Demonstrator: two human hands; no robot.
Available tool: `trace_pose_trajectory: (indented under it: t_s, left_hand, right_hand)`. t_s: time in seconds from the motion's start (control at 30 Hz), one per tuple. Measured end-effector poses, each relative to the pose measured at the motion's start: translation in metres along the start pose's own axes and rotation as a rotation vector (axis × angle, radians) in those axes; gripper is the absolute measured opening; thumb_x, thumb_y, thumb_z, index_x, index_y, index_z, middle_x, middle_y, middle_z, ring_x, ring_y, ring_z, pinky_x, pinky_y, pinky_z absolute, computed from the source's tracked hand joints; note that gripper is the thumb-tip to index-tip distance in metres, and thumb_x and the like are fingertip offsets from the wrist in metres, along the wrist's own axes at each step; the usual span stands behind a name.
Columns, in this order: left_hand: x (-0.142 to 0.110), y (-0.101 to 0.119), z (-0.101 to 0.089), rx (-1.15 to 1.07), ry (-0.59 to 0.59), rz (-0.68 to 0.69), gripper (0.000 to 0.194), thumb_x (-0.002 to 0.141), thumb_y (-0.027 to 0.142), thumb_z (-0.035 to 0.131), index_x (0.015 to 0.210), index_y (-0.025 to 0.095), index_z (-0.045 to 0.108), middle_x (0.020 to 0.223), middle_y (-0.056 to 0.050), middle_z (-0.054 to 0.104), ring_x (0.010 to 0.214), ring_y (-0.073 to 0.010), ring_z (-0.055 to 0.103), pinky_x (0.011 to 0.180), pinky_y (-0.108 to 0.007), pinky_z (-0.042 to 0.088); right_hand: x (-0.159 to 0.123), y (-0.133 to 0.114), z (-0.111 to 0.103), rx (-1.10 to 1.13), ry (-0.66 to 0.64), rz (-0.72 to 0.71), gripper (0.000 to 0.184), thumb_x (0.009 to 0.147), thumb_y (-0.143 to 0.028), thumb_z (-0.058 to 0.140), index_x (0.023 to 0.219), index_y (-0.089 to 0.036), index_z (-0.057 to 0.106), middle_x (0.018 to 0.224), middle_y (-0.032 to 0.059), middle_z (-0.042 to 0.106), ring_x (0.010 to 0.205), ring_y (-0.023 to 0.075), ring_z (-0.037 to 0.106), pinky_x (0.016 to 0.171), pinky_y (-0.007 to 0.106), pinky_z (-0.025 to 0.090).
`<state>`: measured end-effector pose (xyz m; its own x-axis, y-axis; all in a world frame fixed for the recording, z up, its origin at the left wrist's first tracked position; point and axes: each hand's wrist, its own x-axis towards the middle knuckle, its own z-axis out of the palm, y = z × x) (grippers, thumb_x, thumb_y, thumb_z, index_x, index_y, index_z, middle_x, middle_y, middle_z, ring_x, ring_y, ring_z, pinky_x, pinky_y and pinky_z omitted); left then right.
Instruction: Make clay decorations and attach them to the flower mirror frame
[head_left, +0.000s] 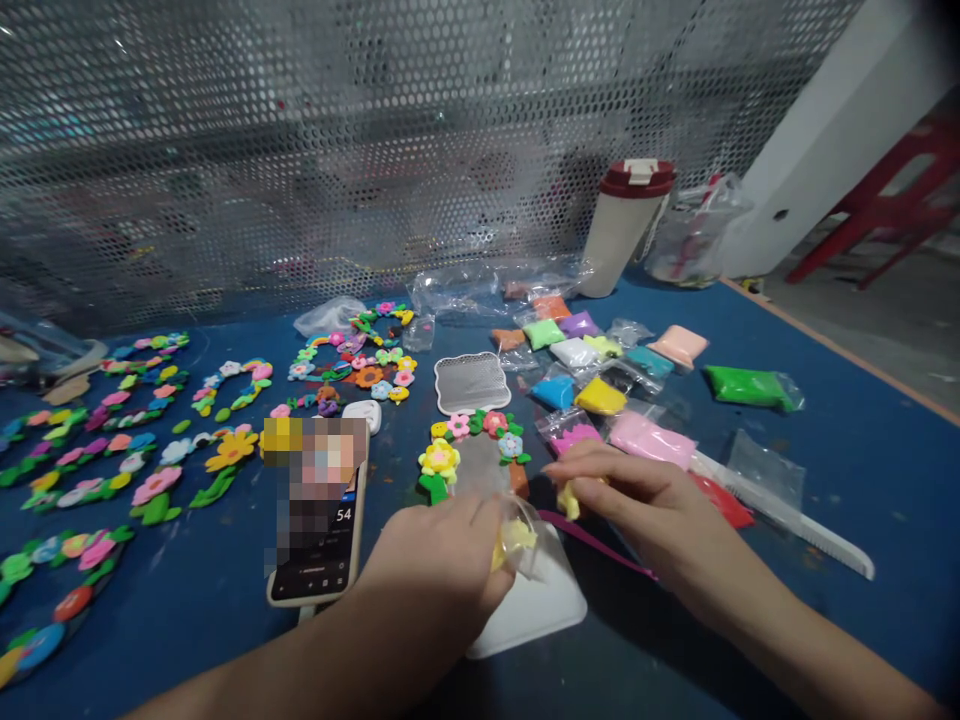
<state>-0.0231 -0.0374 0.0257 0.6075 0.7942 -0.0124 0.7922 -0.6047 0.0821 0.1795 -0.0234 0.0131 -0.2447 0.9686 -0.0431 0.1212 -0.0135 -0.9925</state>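
My left hand (442, 555) is closed on a small clear bag of yellow clay (516, 540), over a white board (536, 600). My right hand (637, 500) pinches a bit of yellow clay (568, 497) between its fingertips, just right of the bag. Between and beyond my hands stands a small mirror frame (480, 450) edged with clay flowers, with a yellow flower (439, 460) at its left. A purple tool (592, 540) lies under my right hand.
A phone (319, 520) leans left of my left hand. Several clay flower wreaths (150, 440) cover the blue table (862, 460) at left. Bags of coloured clay (577, 350) lie behind, a green one (750, 387) at right. A white comb-like tool (795, 525), a red-lidded cup (626, 225).
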Motion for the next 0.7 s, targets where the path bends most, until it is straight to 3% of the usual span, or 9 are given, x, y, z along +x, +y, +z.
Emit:
trace_pose_trajectory:
  t_s: [0.1, 0.2, 0.3, 0.5, 0.6, 0.7]
  left_hand:
    - [-0.004, 0.001, 0.008, 0.028, 0.068, 0.059, 0.006, 0.078, 0.02, 0.053, 0.083, 0.018, 0.057, 0.074, -0.002, 0.067, 0.066, -0.022, 0.066, 0.049, -0.031, 0.046]
    - [-0.005, 0.001, 0.01, 0.036, 0.1, 0.066, 0.006, 0.077, 0.019, 0.054, 0.082, 0.018, 0.056, 0.073, -0.002, 0.067, 0.065, -0.0217, 0.066, 0.049, -0.031, 0.046]
    - [-0.004, 0.001, 0.009, 0.047, 0.092, 0.067, 0.007, 0.079, 0.021, 0.054, 0.084, 0.018, 0.056, 0.075, -0.002, 0.067, 0.067, -0.022, 0.066, 0.049, -0.031, 0.046]
    - [-0.004, 0.0, 0.008, 0.033, 0.021, 0.058, 0.005, 0.079, 0.02, 0.055, 0.083, 0.018, 0.057, 0.075, -0.001, 0.067, 0.067, -0.0221, 0.066, 0.05, -0.031, 0.046]
    - [-0.003, 0.0, 0.004, 0.019, 0.013, 0.025, 0.007, 0.08, 0.021, 0.055, 0.086, 0.018, 0.057, 0.076, -0.001, 0.067, 0.068, -0.0214, 0.066, 0.051, -0.03, 0.046]
    - [0.0, -0.001, 0.0, 0.013, -0.013, -0.022, 0.008, 0.083, 0.024, 0.053, 0.087, 0.018, 0.057, 0.076, -0.001, 0.067, 0.069, -0.0208, 0.066, 0.05, -0.029, 0.045]
  right_hand:
    - [0.001, 0.0, 0.0, 0.084, -0.013, 0.04, 0.019, 0.077, -0.035, 0.068, 0.094, -0.028, 0.073, 0.113, 0.0043, 0.067, 0.109, 0.022, 0.059, 0.092, 0.036, 0.048]
    - [0.002, 0.002, 0.0, 0.215, -0.016, 0.151, 0.033, 0.077, -0.032, 0.069, 0.11, -0.031, 0.067, 0.118, 0.0025, 0.066, 0.11, 0.0207, 0.059, 0.096, 0.037, 0.047]
    - [0.003, 0.006, 0.001, 0.222, 0.0, 0.179, 0.037, 0.075, -0.033, 0.071, 0.111, -0.031, 0.065, 0.114, 0.0012, 0.068, 0.103, 0.0192, 0.063, 0.091, 0.035, 0.049]
    - [0.002, 0.004, 0.001, 0.075, 0.002, 0.147, 0.026, 0.072, -0.036, 0.072, 0.094, -0.023, 0.068, 0.092, 0.002, 0.071, 0.082, 0.0181, 0.067, 0.073, 0.03, 0.054]
    - [0.001, -0.001, 0.002, 0.089, -0.03, 0.115, 0.02, 0.075, -0.035, 0.069, 0.091, -0.023, 0.066, 0.094, 0.0017, 0.071, 0.085, 0.0175, 0.066, 0.075, 0.029, 0.053]
    - [-0.001, -0.003, 0.006, 0.121, -0.045, 0.057, 0.024, 0.079, -0.034, 0.066, 0.101, -0.024, 0.062, 0.102, 0.0039, 0.068, 0.093, 0.0185, 0.065, 0.078, 0.03, 0.053]
